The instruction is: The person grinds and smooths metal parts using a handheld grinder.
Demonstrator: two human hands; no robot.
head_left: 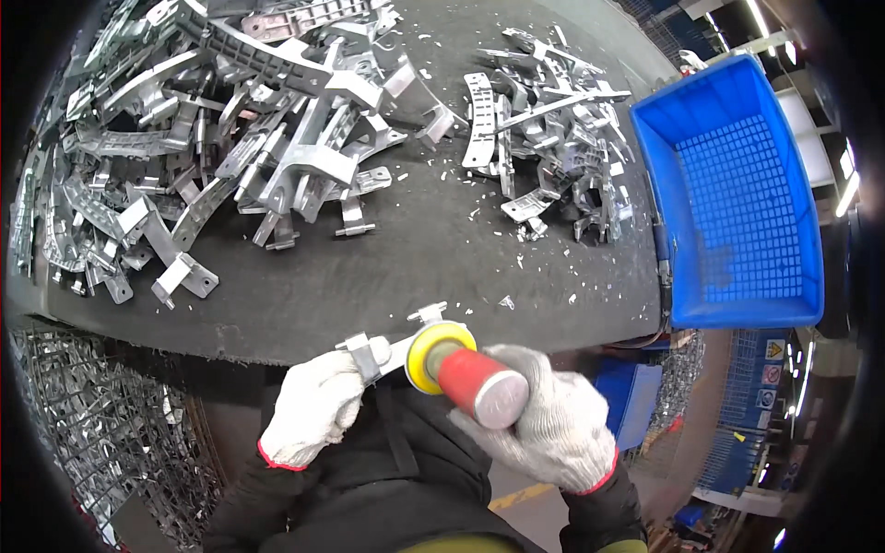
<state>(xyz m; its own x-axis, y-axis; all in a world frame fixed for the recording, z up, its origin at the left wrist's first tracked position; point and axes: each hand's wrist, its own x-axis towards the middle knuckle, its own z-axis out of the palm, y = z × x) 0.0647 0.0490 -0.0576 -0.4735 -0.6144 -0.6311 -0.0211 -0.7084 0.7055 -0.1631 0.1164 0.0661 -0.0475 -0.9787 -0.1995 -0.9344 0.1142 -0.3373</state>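
My left hand (318,405), in a white knit glove with a red cuff, is closed on one end of a silver metal bracket (363,356) near the table's front edge. My right hand (562,424), gloved the same way, is wrapped round a red disc sander (470,378). The sander's yellow round pad lies over the middle of the bracket and hides part of it. Whether pad and metal touch, I cannot tell. The bracket's other end, with a small pin, shows just beyond the pad.
On the dark table (304,313), a large heap of silver metal brackets (212,129) lies at the far left. A smaller heap (562,138) sits right of it, among scattered chips. A blue plastic crate (737,184) stands at the right edge. Below left is a wire cage (120,424) of metal parts.
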